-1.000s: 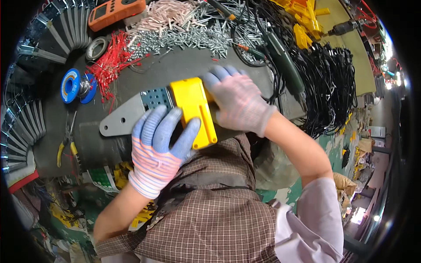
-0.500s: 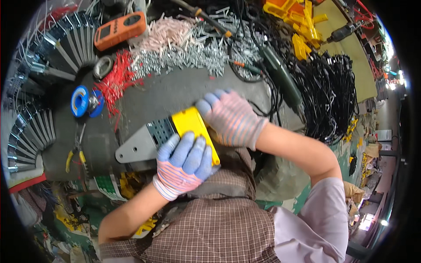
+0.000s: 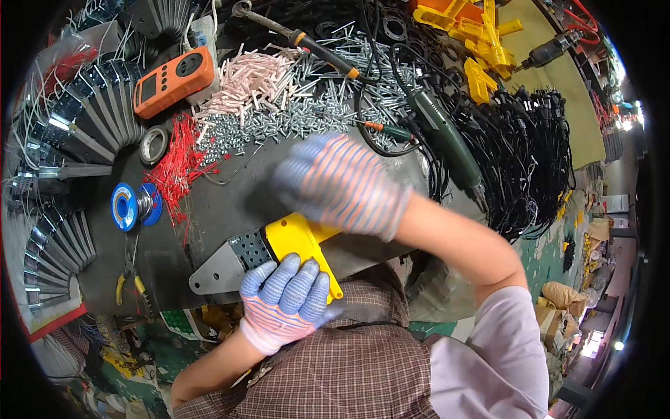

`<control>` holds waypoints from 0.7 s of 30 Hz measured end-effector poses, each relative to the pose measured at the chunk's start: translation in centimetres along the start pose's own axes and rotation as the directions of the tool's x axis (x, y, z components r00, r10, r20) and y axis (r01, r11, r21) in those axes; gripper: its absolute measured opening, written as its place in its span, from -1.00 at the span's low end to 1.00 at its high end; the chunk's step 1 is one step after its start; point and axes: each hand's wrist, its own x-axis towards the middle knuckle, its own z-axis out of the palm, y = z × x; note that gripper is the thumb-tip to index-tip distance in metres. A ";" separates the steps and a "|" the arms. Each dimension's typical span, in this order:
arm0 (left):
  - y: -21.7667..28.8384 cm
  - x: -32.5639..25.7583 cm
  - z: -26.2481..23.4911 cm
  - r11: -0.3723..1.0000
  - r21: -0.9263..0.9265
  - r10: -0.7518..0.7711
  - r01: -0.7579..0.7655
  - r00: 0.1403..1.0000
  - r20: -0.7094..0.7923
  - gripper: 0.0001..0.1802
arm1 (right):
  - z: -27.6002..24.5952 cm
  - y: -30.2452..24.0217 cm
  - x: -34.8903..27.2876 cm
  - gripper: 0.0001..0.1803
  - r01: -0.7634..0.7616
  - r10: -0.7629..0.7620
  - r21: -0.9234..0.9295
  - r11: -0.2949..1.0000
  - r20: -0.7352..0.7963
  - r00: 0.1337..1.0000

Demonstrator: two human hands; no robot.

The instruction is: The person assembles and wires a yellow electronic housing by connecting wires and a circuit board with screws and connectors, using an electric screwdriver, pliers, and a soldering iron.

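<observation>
A yellow plastic tool body (image 3: 296, 244) with a perforated dark metal section and a flat grey tapered plate (image 3: 218, 271) lies at the table's near edge. My gloved left hand (image 3: 285, 300) lies over its near side, fingers wrapped on the yellow housing. Above and to its right is my gloved right hand (image 3: 345, 183), raised over the table and smeared by motion, so its fingers cannot be read. Beyond that hand lie loose silver screws (image 3: 258, 120) and a pile of pale pink small rods (image 3: 255, 77).
Red wires (image 3: 174, 157), a blue solder spool (image 3: 125, 206) and yellow-handled pliers (image 3: 131, 272) lie left. An orange meter (image 3: 174, 80) stands behind. A green power tool (image 3: 447, 136), a screwdriver (image 3: 388, 130) and bundled black cables (image 3: 527, 160) are right. Grey plates (image 3: 91, 126) fan out far left.
My right hand has left the yellow tool body's side and moved left and up across the table. The left hand stays on the body. The whole view has shifted slightly.
</observation>
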 end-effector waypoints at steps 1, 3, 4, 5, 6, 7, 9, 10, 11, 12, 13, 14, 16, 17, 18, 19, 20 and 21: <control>-0.2 0.3 -1.0 0.998 -0.066 -0.004 0.011 0.994 0.114 -0.44 | -0.8 1.7 -0.4 -0.79 0.009 -0.007 -0.069 0.998 0.034 0.999; -1.0 2.7 -3.3 0.989 -0.147 0.018 0.011 0.980 0.197 -0.47 | -1.8 4.3 -1.0 -0.78 0.042 -0.026 -0.182 0.982 0.090 0.996; -1.9 3.8 -3.9 0.973 -0.230 0.055 0.010 0.960 0.275 -0.49 | -2.1 4.8 -1.0 -0.81 0.054 -0.018 -0.222 0.974 0.162 0.987; -3.4 4.7 -3.9 0.959 -0.283 0.094 -0.012 0.957 0.275 -0.51 | -1.8 5.5 -1.0 -0.83 0.116 -0.054 -0.285 0.951 0.215 0.975; -4.9 5.4 -3.7 0.977 -0.215 0.071 -0.009 0.957 0.282 -0.55 | -1.4 5.9 -0.9 -0.84 0.181 -0.088 -0.341 0.922 0.270 0.959; -5.9 7.1 -4.0 0.996 -0.079 0.056 -0.038 0.970 0.238 -0.62 | -1.2 5.7 -0.4 -0.84 0.186 -0.096 -0.336 0.923 0.267 0.959; -9.1 9.2 -1.4 0.998 0.008 0.058 -0.060 0.989 0.139 -0.71 | -0.6 5.3 0.5 -0.84 0.301 -0.101 -0.446 0.843 0.417 0.903; -10.6 9.7 -0.5 0.998 0.061 -0.007 -0.007 0.974 0.224 -0.73 | -0.5 4.9 0.9 -0.84 0.309 -0.114 -0.443 0.842 0.413 0.903; -11.4 10.2 0.5 0.994 0.097 -0.078 0.053 0.957 0.278 -0.74 | -0.4 4.8 1.1 -0.85 0.324 -0.101 -0.467 0.823 0.442 0.891; -12.2 10.6 1.8 0.995 0.092 -0.074 0.050 0.958 0.276 -0.74 | -0.4 4.9 1.1 -0.86 0.337 -0.079 -0.491 0.803 0.472 0.878; -12.8 10.8 2.9 0.981 0.191 -0.069 0.015 0.958 0.278 -0.74 | -0.5 5.3 1.4 -0.85 0.169 0.022 -0.374 0.912 0.456 0.890; -13.3 11.0 3.6 0.957 0.288 -0.063 -0.021 0.958 0.280 -0.74 | -0.9 5.3 1.2 -0.85 0.167 0.026 -0.379 0.910 0.456 0.890; -14.1 11.7 4.1 0.952 0.292 0.013 -0.095 0.963 0.270 -0.74 | -1.6 5.9 0.2 -0.82 -0.132 0.145 -0.085 0.988 0.169 0.975; -14.3 11.8 4.2 0.937 0.305 0.089 -0.170 0.961 0.263 -0.74 | -1.8 6.5 -0.4 -0.80 -0.144 0.142 0.071 0.987 0.044 0.989; -14.3 11.8 4.1 0.940 0.303 0.079 -0.161 0.961 0.265 -0.74 | -2.5 6.6 -0.8 -0.80 -0.142 0.138 0.076 0.987 0.053 0.989; -14.2 12.0 3.9 0.942 0.292 0.072 -0.165 0.950 0.305 -0.75 | -3.6 6.1 -1.3 -0.81 -0.360 0.332 0.296 0.884 0.142 0.932; -14.3 12.0 3.9 0.944 0.282 0.063 -0.168 0.936 0.345 -0.76 | -4.2 5.6 -1.8 -0.83 -0.550 0.482 0.475 0.687 0.269 0.834; -14.2 11.9 4.1 0.954 0.257 0.073 -0.154 0.951 0.299 -0.77 | -4.2 5.2 -2.8 -0.85 -0.571 0.540 0.521 0.634 0.230 0.809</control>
